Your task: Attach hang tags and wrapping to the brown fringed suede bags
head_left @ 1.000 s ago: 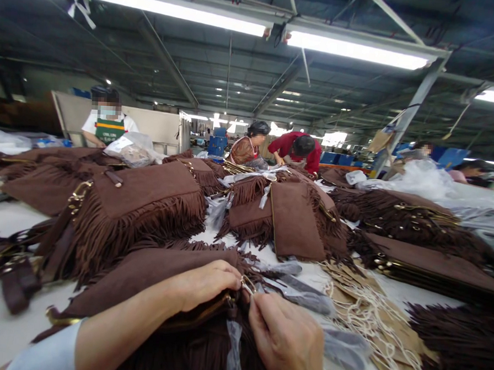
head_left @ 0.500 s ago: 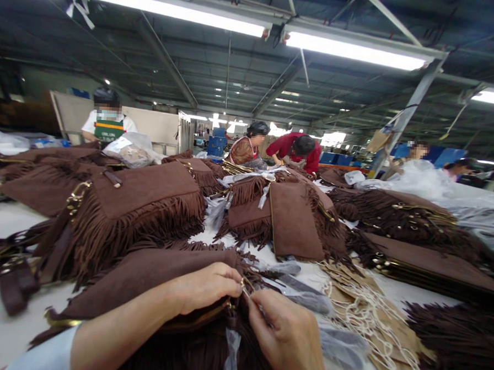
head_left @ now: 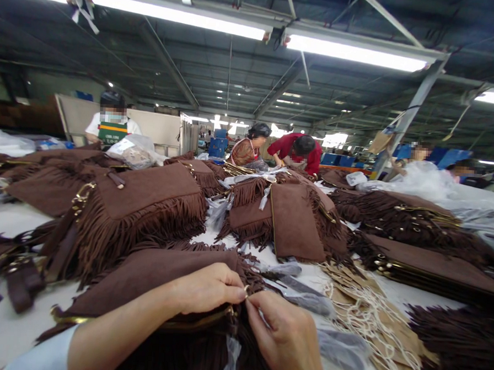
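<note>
A brown suede bag [head_left: 142, 281] with dark fringe and a gold zip lies in front of me. My left hand [head_left: 210, 288] rests over its zipped edge, thumb and fingers pinched on a small gold ring [head_left: 246, 290] at the bag's corner. From the right, my right hand [head_left: 283, 330] meets it at the same ring, thumb and forefinger closed on it. Just below the fingertips, a strip of clear plastic [head_left: 232, 355] hangs from a metal fitting on the bag. The fingertips partly hide the ring.
Fringed brown bags [head_left: 147, 196] are heaped across the white table [head_left: 9, 216]. Brown paper tags [head_left: 373, 313] with white strings and plastic-wrapped pieces [head_left: 341, 350] lie to the right. Across the table are a person in a green apron [head_left: 112, 131] and a person in red [head_left: 294, 151].
Both hands have shifted slightly at the bag's corner, and the gold ring between the fingertips now shows more clearly. The view has moved a little.
</note>
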A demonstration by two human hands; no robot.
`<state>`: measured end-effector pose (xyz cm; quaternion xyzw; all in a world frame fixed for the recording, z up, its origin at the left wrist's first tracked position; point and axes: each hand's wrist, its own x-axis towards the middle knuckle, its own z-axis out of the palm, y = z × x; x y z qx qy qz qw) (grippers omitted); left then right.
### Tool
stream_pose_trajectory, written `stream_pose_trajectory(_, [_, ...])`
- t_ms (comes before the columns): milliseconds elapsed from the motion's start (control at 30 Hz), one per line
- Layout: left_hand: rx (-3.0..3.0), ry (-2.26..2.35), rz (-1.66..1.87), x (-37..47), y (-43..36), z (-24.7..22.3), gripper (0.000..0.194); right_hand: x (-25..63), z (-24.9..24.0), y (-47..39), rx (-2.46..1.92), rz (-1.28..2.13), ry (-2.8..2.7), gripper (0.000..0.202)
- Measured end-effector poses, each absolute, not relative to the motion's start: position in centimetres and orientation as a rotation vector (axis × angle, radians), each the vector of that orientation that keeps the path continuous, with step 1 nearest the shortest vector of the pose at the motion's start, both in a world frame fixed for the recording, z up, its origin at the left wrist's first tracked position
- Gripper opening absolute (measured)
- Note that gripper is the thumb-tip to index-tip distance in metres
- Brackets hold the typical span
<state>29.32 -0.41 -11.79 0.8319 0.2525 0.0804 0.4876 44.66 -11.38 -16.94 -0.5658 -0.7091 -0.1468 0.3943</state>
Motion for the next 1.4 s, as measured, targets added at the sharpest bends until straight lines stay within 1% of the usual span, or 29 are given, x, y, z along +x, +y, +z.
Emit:
stream_pose_trajectory(133, [2.022,0.598,0.223,29.2,-0.4,-11.9,0.02,44.3,-17.3,-11.4,-1.457,-0.441,-1.827,0.034])
stream_pose_trajectory(267, [2.259,0.576,0.359,29.3,-1.3,-11.9,0.023,44.2,-17.7,-11.4,-1.473,-0.486,-1.84,0.032])
stream_pose_trajectory(333, [2.422,0.578,0.475,29.3,-1.8,-11.9,0.022,44.6,-17.7,-11.5,-1.486,-0.415,-1.856,0.027])
stream_pose_trajectory(400, [2.563,0.581,0.606,29.1,-2.1,-11.8,0.021,45.2,-17.5,-11.8,-1.526,-0.24,-1.865,0.017])
stream_pose_trajectory(500, [2.625,0.573,0.78,28.4,-2.1,-10.9,0.02,46.3,-16.7,-12.3,-1.596,0.156,-1.814,0.035])
stream_pose_trajectory(533, [2.615,0.56,0.818,28.2,-2.0,-10.4,0.019,46.6,-16.4,-12.3,-1.596,0.303,-1.767,0.036])
stream_pose_trajectory(600, [2.583,0.532,0.859,27.9,-2.0,-9.2,0.019,46.8,-15.7,-12.1,-1.56,0.557,-1.644,0.03])
stream_pose_trajectory(667, [2.559,0.52,0.865,28.0,-2.1,-8.1,0.02,46.7,-15.1,-11.5,-1.493,0.678,-1.547,0.029])
stream_pose_trajectory(833, [2.53,0.526,0.875,29.1,-2.6,-6.8,0.02,45.7,-13.8,-9.6,-1.347,0.614,-1.577,0.025])
stream_pose_trajectory(933, [2.465,0.556,0.884,29.5,-2.6,-6.9,0.021,45.4,-13.7,-9.1,-1.323,0.583,-1.587,0.027])
stream_pose_trajectory(1000, [2.323,0.616,0.838,29.4,-2.3,-7.4,0.02,45.4,-13.8,-9.0,-1.323,0.586,-1.561,0.028])
stream_pose_trajectory(1100, [2.021,0.666,0.675,29.1,-1.8,-8.8,0.013,45.6,-14.2,-8.9,-1.334,0.59,-1.524,0.032])
stream_pose_trajectory(1167, [1.91,0.663,0.603,29.0,-1.6,-10.0,0.018,45.8,-14.4,-8.9,-1.323,0.589,-1.521,0.035])
stream_pose_trajectory(1233, [1.843,0.655,0.599,29.2,-1.5,-11.0,0.021,45.8,-14.3,-9.0,-1.301,0.595,-1.529,0.037])
stream_pose_trajectory(1400, [1.727,0.697,0.689,30.1,-2.1,-12.1,0.02,45.8,-14.1,-9.3,-1.287,0.65,-1.53,0.038])
